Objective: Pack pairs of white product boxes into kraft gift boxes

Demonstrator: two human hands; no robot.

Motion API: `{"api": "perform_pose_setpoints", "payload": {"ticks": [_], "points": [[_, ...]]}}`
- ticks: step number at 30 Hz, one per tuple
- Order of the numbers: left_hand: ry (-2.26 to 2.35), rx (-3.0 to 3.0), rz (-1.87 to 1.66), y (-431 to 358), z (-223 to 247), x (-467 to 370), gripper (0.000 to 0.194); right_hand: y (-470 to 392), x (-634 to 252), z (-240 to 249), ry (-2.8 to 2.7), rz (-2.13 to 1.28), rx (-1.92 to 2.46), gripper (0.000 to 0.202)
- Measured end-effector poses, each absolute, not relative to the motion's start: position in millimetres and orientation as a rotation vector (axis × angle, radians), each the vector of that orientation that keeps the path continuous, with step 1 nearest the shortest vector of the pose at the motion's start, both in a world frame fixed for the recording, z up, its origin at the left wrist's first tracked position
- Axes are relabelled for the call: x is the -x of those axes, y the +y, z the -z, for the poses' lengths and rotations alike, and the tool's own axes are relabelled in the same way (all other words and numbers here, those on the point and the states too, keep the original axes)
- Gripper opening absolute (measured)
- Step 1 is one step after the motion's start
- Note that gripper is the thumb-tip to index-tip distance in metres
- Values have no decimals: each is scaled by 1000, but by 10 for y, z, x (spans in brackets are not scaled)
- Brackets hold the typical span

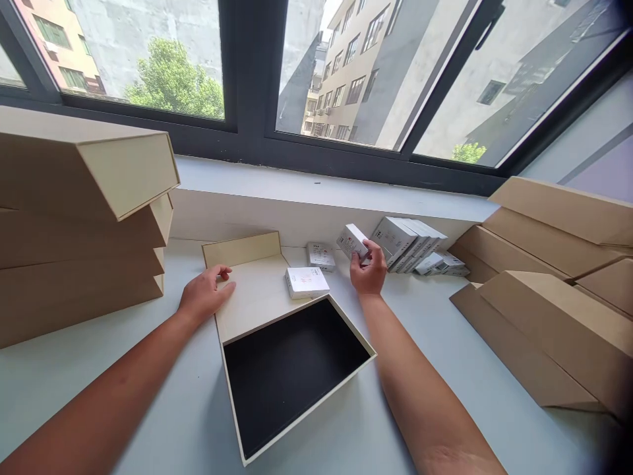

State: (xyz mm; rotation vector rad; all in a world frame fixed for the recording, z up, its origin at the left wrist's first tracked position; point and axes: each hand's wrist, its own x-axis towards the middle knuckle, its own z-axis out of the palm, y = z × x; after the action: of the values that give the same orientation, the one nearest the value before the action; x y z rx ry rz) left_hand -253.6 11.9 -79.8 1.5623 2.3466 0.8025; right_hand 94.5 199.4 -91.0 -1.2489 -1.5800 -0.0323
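Note:
An open cream gift box (pixel 297 382) with a black inside stands in front of me, its lid folded back flat toward the window. My left hand (pixel 205 293) rests at the left edge of the lid, fingers loosely curled with thumb and fingertips apart, holding nothing. In my right hand (pixel 370 269) is a small white carton (pixel 352 241), held tilted above the table. Another white carton (pixel 306 282) lies on the lid's right part. Just behind it, a further small carton (pixel 321 256) lies by the wall.
White cartons (pixel 408 241) lean in a row beside the wall, with smaller ones (pixel 442 264) lying at their right. Large closed boxes (pixel 82 224) are stacked at the left. More brown boxes (pixel 558 323) are piled at the right. A window sill (pixel 316 191) runs behind the table.

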Motion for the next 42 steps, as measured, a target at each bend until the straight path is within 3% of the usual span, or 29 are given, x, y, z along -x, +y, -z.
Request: {"api": "perform_pose_setpoints", "payload": {"ticks": [12,19,24,29,31,37,42], "points": [[2363,-1547,-781,137,813,2545,36,1902,-796,942,-1563,-121,1070,42],[2371,-1554,-777,145,809,2545,36,2052,-898,977,-1310,-522,1484,50],[2383,-1552,-755,141,787,2527,36,2097,-1008,969,-1232,-395,1729,54],[2379,-1564,-767,140,789,2527,37,2000,-807,982,-1541,-131,1761,85],[2383,-1566,-767,141,788,2529,37,1943,-706,973,-1796,-131,1663,89],[2398,-1535,-748,146,786,2532,37,1834,-590,918,-2284,-373,1388,50],[2389,-1556,-760,154,800,2538,37,1794,-524,842,-2071,-382,1505,48]]}}
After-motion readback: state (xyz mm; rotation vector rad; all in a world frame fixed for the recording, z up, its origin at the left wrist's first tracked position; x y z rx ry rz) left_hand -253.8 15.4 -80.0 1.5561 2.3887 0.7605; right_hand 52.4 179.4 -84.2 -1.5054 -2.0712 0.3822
